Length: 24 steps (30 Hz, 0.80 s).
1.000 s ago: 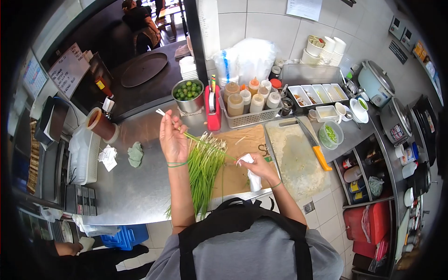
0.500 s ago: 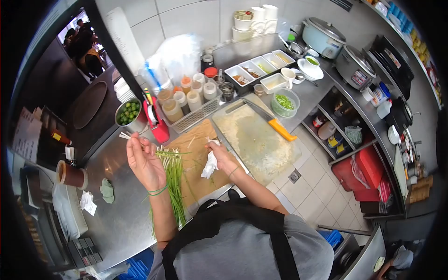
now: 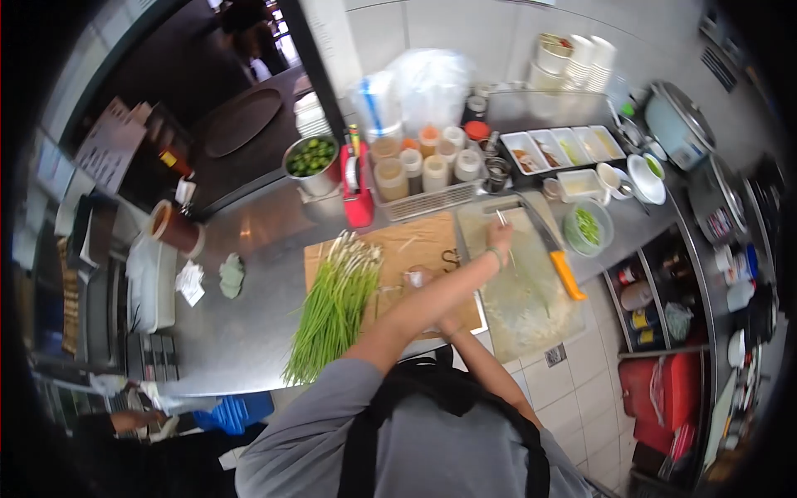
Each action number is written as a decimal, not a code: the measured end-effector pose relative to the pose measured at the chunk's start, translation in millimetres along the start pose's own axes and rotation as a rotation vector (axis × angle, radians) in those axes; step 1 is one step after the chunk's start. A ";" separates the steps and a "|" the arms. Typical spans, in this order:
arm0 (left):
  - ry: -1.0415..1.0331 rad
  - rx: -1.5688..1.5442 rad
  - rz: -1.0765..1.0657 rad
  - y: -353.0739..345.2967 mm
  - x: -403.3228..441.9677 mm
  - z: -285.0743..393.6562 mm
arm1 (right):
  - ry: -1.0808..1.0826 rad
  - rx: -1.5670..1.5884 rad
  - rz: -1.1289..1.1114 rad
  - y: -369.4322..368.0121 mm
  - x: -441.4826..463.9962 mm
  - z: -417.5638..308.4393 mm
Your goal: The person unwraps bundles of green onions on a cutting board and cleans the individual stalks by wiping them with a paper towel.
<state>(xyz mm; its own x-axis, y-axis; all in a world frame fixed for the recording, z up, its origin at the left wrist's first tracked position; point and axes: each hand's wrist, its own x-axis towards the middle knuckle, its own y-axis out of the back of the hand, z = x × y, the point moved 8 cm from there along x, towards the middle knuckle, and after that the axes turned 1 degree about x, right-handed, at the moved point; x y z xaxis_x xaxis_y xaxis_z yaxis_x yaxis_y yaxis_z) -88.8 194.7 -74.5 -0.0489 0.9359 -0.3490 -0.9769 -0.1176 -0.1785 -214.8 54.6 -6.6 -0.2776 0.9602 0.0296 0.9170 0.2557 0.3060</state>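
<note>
My left hand [image 3: 499,237] reaches across to the upper part of the worn cutting board [image 3: 519,319], its fingers closed around thin green onions [image 3: 501,217] whose white ends stick out above them; faint green leaves trail down the board. Below my left forearm, my right hand [image 3: 447,322] is over the brown paper [image 3: 398,241], largely covered by that forearm. A blurred white cloth [image 3: 415,278] shows beside it, but its fingers cannot be made out. The pile of green onions [image 3: 336,303] lies on the paper's left part. A yellow-handled knife [image 3: 566,274] rests along the board's right side.
Behind the paper stand a basket of squeeze bottles [image 3: 427,202], a red tape dispenser [image 3: 358,187] and a pot of green fruit [image 3: 312,162]. A tub of chopped greens [image 3: 588,227] is right of the knife. A co-worker's hand [image 3: 137,421] shows at lower left.
My left hand has moved from above the green onion pile rightward onto the cutting board, carrying thin green onions. My left forearm now crosses over my right hand. The view has turned.
</note>
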 end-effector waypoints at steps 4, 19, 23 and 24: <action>-0.262 0.239 0.251 13.3 -35.0 24.7 | -0.074 -0.118 0.125 25.3 -3.3 -13.0; -0.217 1.103 0.632 441.1 -144.0 100.7 | -0.212 0.577 0.026 74.8 -8.9 -8.2; -0.131 1.025 0.522 438.1 -145.2 91.2 | -0.226 0.585 0.024 59.8 -8.7 -16.7; -0.144 1.018 0.527 435.3 -147.4 92.5 | -0.194 0.573 0.020 57.1 -8.9 -22.9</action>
<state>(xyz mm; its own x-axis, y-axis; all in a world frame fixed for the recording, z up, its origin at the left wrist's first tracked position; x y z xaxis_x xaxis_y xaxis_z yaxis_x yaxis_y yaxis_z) -526.2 36.3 -15.7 -0.4593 0.8874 -0.0395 -0.5403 -0.2438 0.8054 -166.6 58.0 32.3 -0.2505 0.9547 -0.1607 0.9448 0.2049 -0.2556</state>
